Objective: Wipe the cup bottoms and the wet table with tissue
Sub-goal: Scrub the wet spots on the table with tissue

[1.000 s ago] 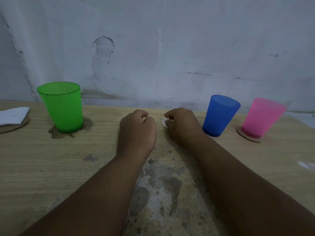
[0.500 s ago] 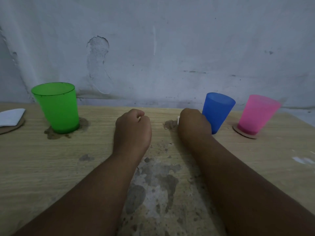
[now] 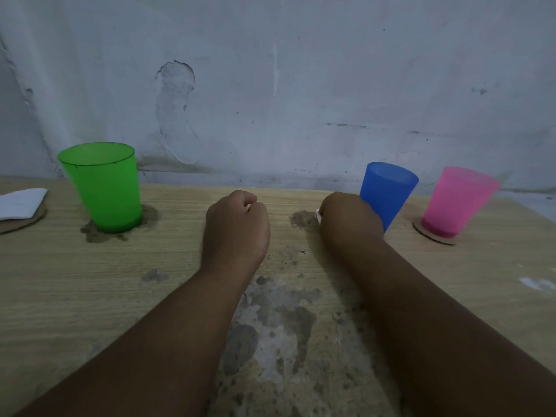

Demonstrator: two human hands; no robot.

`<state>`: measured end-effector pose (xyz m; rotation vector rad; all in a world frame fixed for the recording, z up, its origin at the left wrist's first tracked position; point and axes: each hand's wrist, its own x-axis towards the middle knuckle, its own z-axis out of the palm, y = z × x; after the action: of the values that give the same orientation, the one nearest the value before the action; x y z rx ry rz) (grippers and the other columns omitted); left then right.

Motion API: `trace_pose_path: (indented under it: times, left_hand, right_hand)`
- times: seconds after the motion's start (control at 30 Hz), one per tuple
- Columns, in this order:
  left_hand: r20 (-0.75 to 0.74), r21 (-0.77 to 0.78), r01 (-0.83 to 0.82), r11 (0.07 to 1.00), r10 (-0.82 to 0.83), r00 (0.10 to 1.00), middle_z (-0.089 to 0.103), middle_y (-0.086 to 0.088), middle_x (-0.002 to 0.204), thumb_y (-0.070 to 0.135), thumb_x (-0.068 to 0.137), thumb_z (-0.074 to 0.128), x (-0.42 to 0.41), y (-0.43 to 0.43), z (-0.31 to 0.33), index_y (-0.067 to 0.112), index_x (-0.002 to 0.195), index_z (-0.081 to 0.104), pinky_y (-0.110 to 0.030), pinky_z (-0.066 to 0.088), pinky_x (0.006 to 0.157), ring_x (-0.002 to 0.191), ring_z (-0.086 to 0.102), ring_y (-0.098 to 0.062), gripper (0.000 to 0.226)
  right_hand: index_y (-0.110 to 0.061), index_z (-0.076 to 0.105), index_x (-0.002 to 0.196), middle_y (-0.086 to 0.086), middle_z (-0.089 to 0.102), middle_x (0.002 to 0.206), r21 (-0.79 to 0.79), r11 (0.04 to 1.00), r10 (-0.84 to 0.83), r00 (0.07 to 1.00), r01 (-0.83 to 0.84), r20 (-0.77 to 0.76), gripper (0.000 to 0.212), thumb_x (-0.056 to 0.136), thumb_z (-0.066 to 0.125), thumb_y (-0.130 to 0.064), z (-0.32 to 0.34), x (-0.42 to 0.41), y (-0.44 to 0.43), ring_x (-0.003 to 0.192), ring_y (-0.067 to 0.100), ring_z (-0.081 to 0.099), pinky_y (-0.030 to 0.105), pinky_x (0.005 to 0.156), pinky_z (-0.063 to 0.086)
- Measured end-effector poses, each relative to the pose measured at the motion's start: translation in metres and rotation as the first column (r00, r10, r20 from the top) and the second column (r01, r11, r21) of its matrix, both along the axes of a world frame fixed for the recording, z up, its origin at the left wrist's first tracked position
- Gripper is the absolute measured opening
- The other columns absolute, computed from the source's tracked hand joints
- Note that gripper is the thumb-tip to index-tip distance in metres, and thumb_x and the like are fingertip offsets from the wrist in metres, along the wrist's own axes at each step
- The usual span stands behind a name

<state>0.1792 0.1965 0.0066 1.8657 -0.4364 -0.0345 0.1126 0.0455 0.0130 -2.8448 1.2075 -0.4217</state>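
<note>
Wooden surface (image 3: 376, 266), pale grain, far edge butting the scuffed wall (image 3: 301, 85); open room between green cup (image 3: 103, 188) at left and blue cup (image 3: 386, 191) at right. Pink cup (image 3: 457, 201) further right on a cardboard disc (image 3: 433, 236). Wet patch (image 3: 302, 219) just left of right hand (image 3: 349, 222), grip curled shut on white tissue (image 3: 317, 214), touching blue cup. Left hand (image 3: 236, 227) a loose fist, resting, holding nothing visible. Folded tissue (image 3: 21, 203) at far left edge.

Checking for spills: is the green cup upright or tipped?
Upright: the green cup stands on its base, rim up, in a wet patch.
</note>
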Motion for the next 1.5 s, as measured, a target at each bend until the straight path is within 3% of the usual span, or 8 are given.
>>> trace_pose_path:
  times: [0.27,0.43,0.63,0.87,1.03,1.27,1.37,1.5]
  left_hand:
    - [-0.026,0.002,0.017,1.000,-0.017,1.000,0.066,-0.001,0.122,0.022,0.092,0.048,0.000,0.000,0.001,0.019,0.123,0.068,-0.037,0.052,0.088,0.105,0.062,-0.020,0.037]
    - [-0.041,-0.010,0.034,0.999,-0.034,0.999,0.068,-0.003,0.116,0.027,0.087,0.045,-0.006,0.002,0.005,0.019,0.121,0.069,-0.043,0.056,0.088,0.101,0.065,-0.024,0.042]
    - [-0.039,-0.007,0.039,0.999,-0.040,0.998,0.069,-0.004,0.114,0.029,0.084,0.044,-0.006,0.002,0.006,0.018,0.120,0.069,-0.046,0.057,0.088,0.101,0.065,-0.024,0.045]
    - [-0.024,-0.003,0.025,1.000,-0.025,0.999,0.068,-0.003,0.119,0.021,0.092,0.047,0.000,0.001,0.001,0.016,0.123,0.069,-0.040,0.054,0.089,0.104,0.063,-0.022,0.038]
    - [-0.024,-0.020,0.038,0.999,-0.039,0.999,0.067,-0.005,0.119,0.025,0.090,0.046,0.001,-0.001,-0.001,0.018,0.122,0.068,-0.040,0.055,0.086,0.101,0.065,-0.023,0.040]
    - [-0.009,0.013,0.022,1.000,-0.022,1.000,0.065,-0.002,0.124,0.022,0.093,0.046,0.003,-0.001,-0.002,0.017,0.125,0.068,-0.041,0.053,0.092,0.107,0.061,-0.021,0.039]
    - [-0.015,0.006,0.029,1.000,-0.029,0.999,0.067,-0.003,0.121,0.023,0.092,0.045,0.003,-0.002,-0.003,0.017,0.124,0.068,-0.038,0.053,0.087,0.103,0.063,-0.021,0.039]
    - [-0.035,-0.020,0.037,0.999,-0.038,0.999,0.070,-0.004,0.112,0.027,0.087,0.044,0.004,-0.002,-0.004,0.019,0.119,0.069,-0.037,0.053,0.077,0.094,0.066,-0.024,0.041]
  right_hand:
    - [-0.011,0.066,0.092,0.006,0.064,0.083,0.054,0.998,-0.055,0.977,0.044,0.205,0.020,0.090,0.049,-0.001,0.001,-0.013,0.001,0.073,0.023,0.062,0.041,0.071,0.059]
    - [-0.010,0.066,0.083,0.008,0.063,0.083,0.045,0.999,0.001,0.997,-0.004,0.076,0.021,0.089,0.048,0.001,-0.003,-0.002,0.000,0.066,0.023,0.060,0.033,0.059,0.053]
    - [-0.015,0.069,0.087,-0.001,0.066,0.081,0.053,0.999,0.002,0.998,-0.005,0.058,0.020,0.094,0.054,-0.026,-0.003,0.005,-0.001,0.068,0.017,0.063,0.032,0.062,0.055]
    - [-0.015,0.073,0.100,0.002,0.070,0.091,0.027,1.000,0.012,0.999,-0.012,0.034,0.019,0.092,0.055,-0.012,0.001,0.005,-0.006,0.077,0.020,0.065,0.029,0.061,0.051]
    - [-0.013,0.073,0.097,0.004,0.070,0.092,0.065,0.995,0.068,0.997,-0.070,0.030,0.018,0.093,0.056,-0.012,0.000,0.002,-0.009,0.079,0.021,0.066,0.038,0.074,0.059]
    - [-0.020,0.075,0.100,0.000,0.073,0.094,0.077,0.994,0.044,0.942,-0.073,0.332,0.018,0.096,0.057,-0.020,0.008,-0.018,-0.002,0.078,0.016,0.065,0.034,0.076,0.057]
    - [-0.015,0.072,0.103,0.004,0.070,0.092,0.033,0.999,0.027,0.985,-0.033,0.172,0.023,0.094,0.054,-0.006,0.010,-0.015,0.001,0.080,0.022,0.066,0.032,0.072,0.055]
    - [-0.010,0.060,0.085,0.004,0.056,0.077,0.032,0.998,0.052,0.993,-0.049,-0.104,0.025,0.086,0.044,0.009,0.012,-0.012,0.007,0.082,0.024,0.061,0.030,0.071,0.051]
